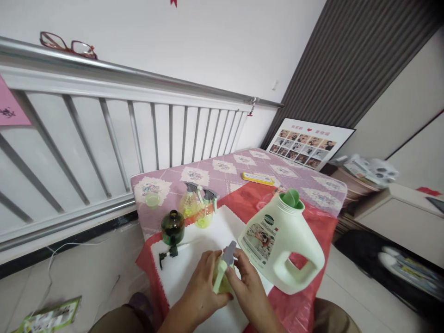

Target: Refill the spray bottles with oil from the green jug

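Note:
Over the white sheet (pixel 208 236), a small yellow-green spray bottle (pixel 228 257) with a grey spray head is between my two hands. My left hand (pixel 203 284) wraps round the bottle's body. Closed on its upper part, near the spray head, is my right hand (pixel 248 284). To the right stands a large pale-green detergent jug (pixel 277 240), uncapped, with green plastic showing in its mouth. Left of my hands are a dark pump bottle (pixel 172 227) without its top and a black pump head (pixel 169 254) lying down. Two more spray bottles (pixel 189 203) stand behind.
A pale-green lid (pixel 152 200) and a yellow box (pixel 257 178) lie on the flowered tablecloth (pixel 225 166). Red plastic sheeting (pixel 239 201) is spread under the white sheet. A white radiator (pixel 159 134) runs behind the table, and a photo board (pixel 308 143) leans at the back right.

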### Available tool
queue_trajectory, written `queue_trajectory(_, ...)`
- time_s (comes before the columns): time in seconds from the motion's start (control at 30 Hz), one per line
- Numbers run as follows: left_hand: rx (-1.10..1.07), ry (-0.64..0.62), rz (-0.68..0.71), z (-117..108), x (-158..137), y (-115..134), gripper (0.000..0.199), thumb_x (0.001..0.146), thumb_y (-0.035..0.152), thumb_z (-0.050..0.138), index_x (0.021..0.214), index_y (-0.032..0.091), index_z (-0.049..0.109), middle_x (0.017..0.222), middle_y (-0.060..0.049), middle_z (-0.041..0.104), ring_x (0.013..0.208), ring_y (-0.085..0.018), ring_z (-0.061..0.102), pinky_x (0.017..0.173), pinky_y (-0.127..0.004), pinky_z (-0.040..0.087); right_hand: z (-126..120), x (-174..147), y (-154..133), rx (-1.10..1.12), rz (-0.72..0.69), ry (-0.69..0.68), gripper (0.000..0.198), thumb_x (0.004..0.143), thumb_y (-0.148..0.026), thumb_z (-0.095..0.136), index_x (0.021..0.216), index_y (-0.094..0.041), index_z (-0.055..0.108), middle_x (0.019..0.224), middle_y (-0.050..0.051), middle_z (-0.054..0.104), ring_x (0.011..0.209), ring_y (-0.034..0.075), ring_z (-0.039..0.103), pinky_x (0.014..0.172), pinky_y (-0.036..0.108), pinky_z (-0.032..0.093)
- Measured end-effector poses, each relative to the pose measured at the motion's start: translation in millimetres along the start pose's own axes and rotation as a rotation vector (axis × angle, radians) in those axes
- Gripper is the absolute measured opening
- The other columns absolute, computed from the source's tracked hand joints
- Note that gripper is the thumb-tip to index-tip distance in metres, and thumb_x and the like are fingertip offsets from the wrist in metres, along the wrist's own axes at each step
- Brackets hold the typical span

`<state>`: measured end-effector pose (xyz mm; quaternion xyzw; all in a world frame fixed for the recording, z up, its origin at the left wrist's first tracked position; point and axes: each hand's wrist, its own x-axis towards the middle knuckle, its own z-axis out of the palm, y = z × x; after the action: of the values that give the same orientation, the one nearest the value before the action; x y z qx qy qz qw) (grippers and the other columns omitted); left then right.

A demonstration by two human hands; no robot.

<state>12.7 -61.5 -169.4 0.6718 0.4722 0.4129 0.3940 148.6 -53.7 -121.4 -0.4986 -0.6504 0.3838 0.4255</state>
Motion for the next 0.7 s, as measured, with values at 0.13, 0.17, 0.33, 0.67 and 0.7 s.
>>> queue_trajectory(0.13,-0.005,-0.005,0.051,-4.2,1.4,6.2,0.069,0.059,0.011,0.072,0.124,0.020,0.051,0.121,-0.009,0.054,0.116,-0.027,0.053,0.103,-0.042,0.046,-0.2,-2.4,-4.8,-0.031,0.038,0.074,0.041,0.080,-0.030,0.061,0.120,-0.026,0.057,0.125,0.007,0.066,0.117,0.025,0.061,0.104,0.043,0.046)
queue_trajectory(0.17,-0.018,-0.003,0.047,-5.4,1.5,7.8,0.066,0.060,0.011,0.071,0.122,0.020,0.053,0.120,-0.009,0.054,0.114,-0.026,0.054,0.102,-0.041,0.047,0.7,-2.2,-5.8,-0.022,0.055,0.081,0.040,0.078,-0.028,0.063,0.118,-0.025,0.058,0.120,0.007,0.068,0.112,0.025,0.064,0.102,0.042,0.048)
queue_trajectory(0.33,-0.038,-0.018,0.008,-6.1,1.2,7.6,0.065,0.060,0.010,0.069,0.122,0.020,0.054,0.120,-0.009,0.054,0.111,-0.027,0.055,0.099,-0.041,0.048,1.7,0.7,-13.7,-0.013,0.001,0.037,0.020,0.078,-0.027,0.063,0.098,-0.023,0.067,0.100,0.006,0.072,0.098,0.024,0.067,0.087,0.034,0.054)
queue_trajectory(0.67,-0.021,-0.030,-0.135,-5.9,-6.7,0.4,0.098,0.056,0.015,0.073,0.144,0.016,0.033,0.145,-0.016,0.044,0.136,-0.033,0.042,0.117,-0.045,0.032,-23.8,19.3,-49.4,-0.098,0.070,0.292,0.030,0.072,-0.046,0.068,0.092,-0.024,0.070,0.090,0.007,0.075,0.086,0.030,0.070,0.079,0.041,0.057)
queue_trajectory(0.7,-0.023,-0.037,-0.159,-8.4,-7.9,1.4,0.098,0.056,0.016,0.073,0.145,0.015,0.032,0.146,-0.017,0.043,0.137,-0.033,0.041,0.117,-0.045,0.032,-30.4,22.2,-52.3,-0.144,0.035,0.331,0.028,0.074,-0.047,0.067,0.090,-0.024,0.071,0.089,0.007,0.075,0.088,0.031,0.070,0.081,0.042,0.057)
